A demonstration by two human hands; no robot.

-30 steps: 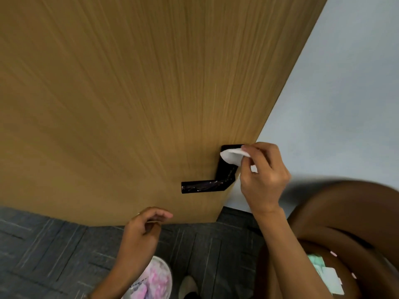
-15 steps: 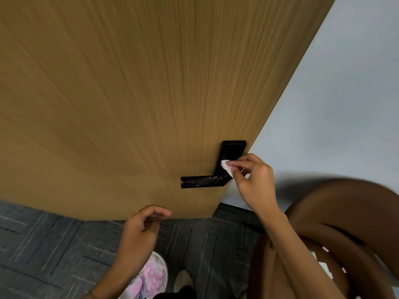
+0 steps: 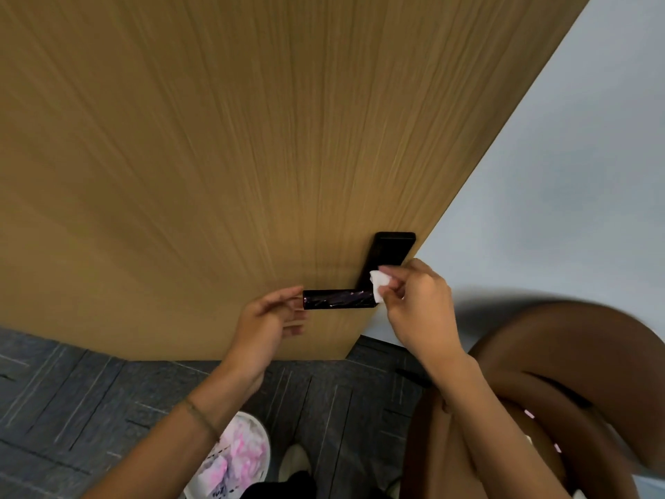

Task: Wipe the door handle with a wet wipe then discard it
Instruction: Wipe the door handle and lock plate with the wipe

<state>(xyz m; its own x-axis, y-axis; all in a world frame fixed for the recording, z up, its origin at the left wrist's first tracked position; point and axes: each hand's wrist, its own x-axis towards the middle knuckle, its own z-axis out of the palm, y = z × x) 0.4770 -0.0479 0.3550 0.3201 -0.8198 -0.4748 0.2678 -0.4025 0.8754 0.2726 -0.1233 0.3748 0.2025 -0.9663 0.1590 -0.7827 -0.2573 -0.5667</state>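
A black lever door handle [image 3: 338, 299] with a tall black plate [image 3: 390, 250] sits near the right edge of a wooden door [image 3: 216, 156]. My right hand [image 3: 419, 304] pinches a small white wet wipe [image 3: 378, 281] against the corner where lever meets plate. My left hand [image 3: 268, 318] is at the free left end of the lever, thumb and fingers apart around its tip; whether they touch it I cannot tell.
A white bin [image 3: 239, 459] with crumpled pink and white tissues stands on the dark carpet [image 3: 72, 397] below my left forearm. A brown bag or garment [image 3: 575, 390] fills the lower right. A pale wall [image 3: 557, 174] lies right of the door.
My left hand rose from below the door to the lever's free end. My right hand slid the wipe down the plate to the lever's corner.
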